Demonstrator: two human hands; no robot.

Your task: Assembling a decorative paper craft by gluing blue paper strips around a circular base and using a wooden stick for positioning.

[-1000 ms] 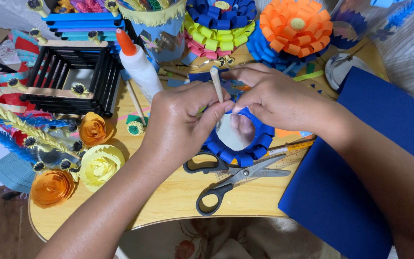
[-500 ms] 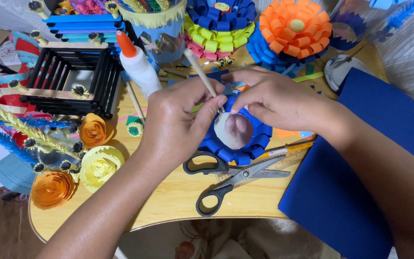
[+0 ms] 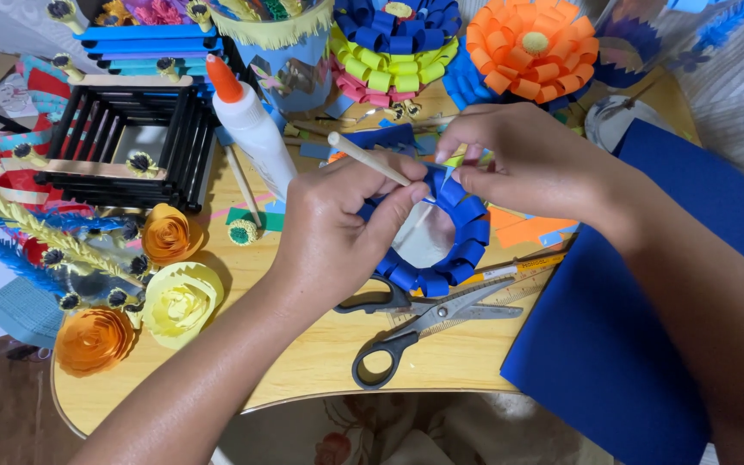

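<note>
Surface: wooden table (image 3: 320, 362) crowded with paper flowers.
Left hand (image 3: 337, 232): fingers pinching a thin wooden stick (image 3: 368, 158).
Right hand (image 3: 536, 164): fingertips pressed on a blue paper-loop ring (image 3: 454, 232), mid-table.
Nearby: scissors (image 3: 428, 323), glue bottle (image 3: 251, 129), blue paper sheet (image 3: 630, 319).

A white glue bottle (image 3: 251, 129) with an orange cap stands on the wooden desk (image 3: 320, 362) beside a black square frame of rolled paper (image 3: 127, 146). Black-handled scissors (image 3: 424, 323) lie near the front edge, touching a ruler (image 3: 518, 271), with a dark blue paper sheet (image 3: 639, 344) to their right. At the left lie orange (image 3: 92, 340) and yellow paper roses (image 3: 181, 301), and an orange paper flower (image 3: 531, 47) sits at the back.
</note>
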